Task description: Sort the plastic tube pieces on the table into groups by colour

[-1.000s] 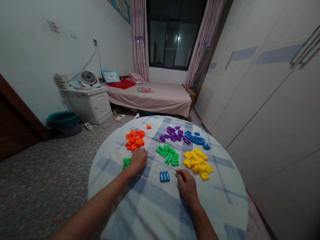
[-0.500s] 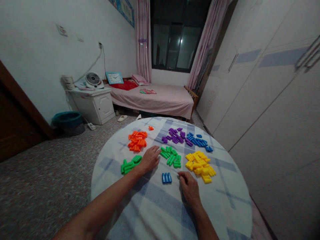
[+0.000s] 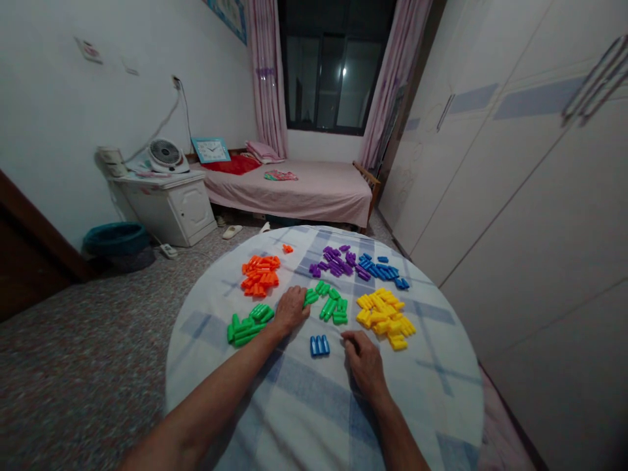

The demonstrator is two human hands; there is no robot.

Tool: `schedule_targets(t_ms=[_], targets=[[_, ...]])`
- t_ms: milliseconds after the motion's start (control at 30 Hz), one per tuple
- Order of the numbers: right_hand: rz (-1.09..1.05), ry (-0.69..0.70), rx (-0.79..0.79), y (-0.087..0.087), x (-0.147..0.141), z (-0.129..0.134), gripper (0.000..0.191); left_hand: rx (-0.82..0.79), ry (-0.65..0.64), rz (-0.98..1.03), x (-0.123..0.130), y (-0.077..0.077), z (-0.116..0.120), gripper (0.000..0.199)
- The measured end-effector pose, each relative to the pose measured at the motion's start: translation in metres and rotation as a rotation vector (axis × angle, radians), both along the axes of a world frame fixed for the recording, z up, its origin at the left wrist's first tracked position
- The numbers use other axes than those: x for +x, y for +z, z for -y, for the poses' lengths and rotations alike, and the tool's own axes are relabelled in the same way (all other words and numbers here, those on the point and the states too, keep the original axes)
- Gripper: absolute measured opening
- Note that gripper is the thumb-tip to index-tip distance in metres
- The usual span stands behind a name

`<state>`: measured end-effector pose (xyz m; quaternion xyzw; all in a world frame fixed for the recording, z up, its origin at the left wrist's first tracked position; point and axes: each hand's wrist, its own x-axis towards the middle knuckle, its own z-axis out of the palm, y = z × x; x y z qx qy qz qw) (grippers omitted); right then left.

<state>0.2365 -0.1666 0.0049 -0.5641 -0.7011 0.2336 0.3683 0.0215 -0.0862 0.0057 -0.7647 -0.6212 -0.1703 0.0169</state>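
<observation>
My left hand [image 3: 293, 307] is closed at the fingertips on a green bullet-shaped plastic block [image 3: 311, 297], at the left edge of a loose green group [image 3: 330, 309]. Part of that block is hidden by the fingers. Beside my left wrist lies another heap of green blocks [image 3: 248, 327]. My right hand [image 3: 364, 363] rests on the table with its fingers curled and nothing visible in them. Just left of its fingertips stands a joined row of three blue blocks [image 3: 320, 345], apart from the hand.
On the round table's checked cloth [image 3: 294, 412] lie orange blocks [image 3: 260, 276], purple blocks [image 3: 338, 263], blue blocks [image 3: 380, 269] and a yellow heap [image 3: 386, 315]. A bed [image 3: 314, 190] stands beyond, a wardrobe [image 3: 515, 196] to the right.
My left hand has closed on a green block at the left of the loose green group and drawn it slightly leftward. My right hand stays put. The whole view has shifted a little.
</observation>
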Motion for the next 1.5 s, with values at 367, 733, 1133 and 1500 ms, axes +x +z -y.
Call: schedule_targets(t_ms=[367,733,1133,1500], targets=[[0.012,-0.008,0.007,0.000,0.000,0.000,0.025,0.134,-0.093,0.216,0.020,0.028,-0.031,0.037],[0.009,-0.009,0.031,-0.001,0.001,0.000,0.025,-0.096,-0.068,0.010,0.049,0.014,-0.046,0.036],[-0.006,-0.006,0.052,0.001,0.000,0.001,0.025,0.000,-0.063,0.106,0.012,0.032,-0.012,0.036],[0.010,0.002,0.020,-0.003,0.002,-0.001,0.025,0.225,0.153,0.366,-0.120,0.013,0.069,0.038]])
